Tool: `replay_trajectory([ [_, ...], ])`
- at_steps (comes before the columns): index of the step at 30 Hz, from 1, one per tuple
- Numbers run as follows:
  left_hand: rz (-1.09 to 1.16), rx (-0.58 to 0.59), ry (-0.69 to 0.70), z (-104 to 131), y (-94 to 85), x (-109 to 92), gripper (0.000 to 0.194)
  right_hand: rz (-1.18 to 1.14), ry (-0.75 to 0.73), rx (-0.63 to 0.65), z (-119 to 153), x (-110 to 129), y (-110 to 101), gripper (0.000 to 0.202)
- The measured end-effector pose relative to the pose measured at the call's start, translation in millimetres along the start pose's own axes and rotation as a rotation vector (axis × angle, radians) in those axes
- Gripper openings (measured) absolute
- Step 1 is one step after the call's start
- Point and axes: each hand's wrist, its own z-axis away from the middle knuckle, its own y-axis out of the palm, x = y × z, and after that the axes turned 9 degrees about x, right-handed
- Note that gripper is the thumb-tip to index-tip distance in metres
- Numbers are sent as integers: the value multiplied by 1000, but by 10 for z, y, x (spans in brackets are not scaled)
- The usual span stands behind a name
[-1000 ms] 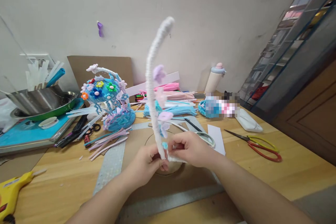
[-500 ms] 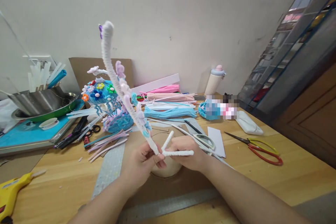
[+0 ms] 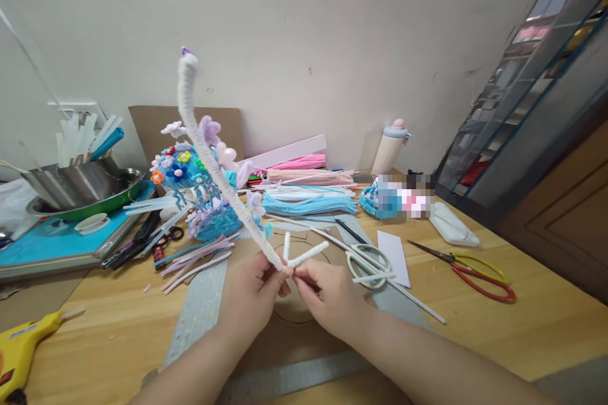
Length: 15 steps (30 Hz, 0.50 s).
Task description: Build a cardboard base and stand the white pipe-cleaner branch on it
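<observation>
My left hand [image 3: 251, 297] is closed around the lower end of a long white stem [image 3: 212, 168] wrapped in fuzzy pipe cleaner. The stem leans up and left, with a bent top and a small purple piece at its tip. Lilac, white and teal fuzzy flowers [image 3: 209, 131] line its right side. Two short white prongs [image 3: 310, 255] fork out from its base. My right hand [image 3: 335, 300] pinches at that fork, its fingertips meeting those of my left hand. Beneath both hands lies a cardboard sheet [image 3: 270, 345] with a drawn circle, on a grey cutting mat [image 3: 190, 329].
Pale-handled scissors [image 3: 349, 259] and red-and-yellow scissors [image 3: 484, 272] lie to the right. Behind are pipe cleaner bundles [image 3: 308, 204] and a bottle [image 3: 390, 149]. On the left stand a blue flowered piece [image 3: 178, 171], a metal bowl [image 3: 78, 183] and a yellow glue gun [image 3: 21, 351].
The stem has turned in my left hand, and its prongs now point more upward. My right hand has moved down from behind the prongs to pinch at the fork.
</observation>
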Motion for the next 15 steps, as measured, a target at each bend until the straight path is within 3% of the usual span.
replay_trajectory([
  [5,-45,85,0,-80,-6,97,8,204,4,148,-11,-29,-140,10],
  [9,-92,168,0,-135,-26,100,2,224,7,177,-31,-79,-209,11],
  [15,-113,307,-23,-127,-40,18,11,292,-64,220,-15,-92,-256,13],
])
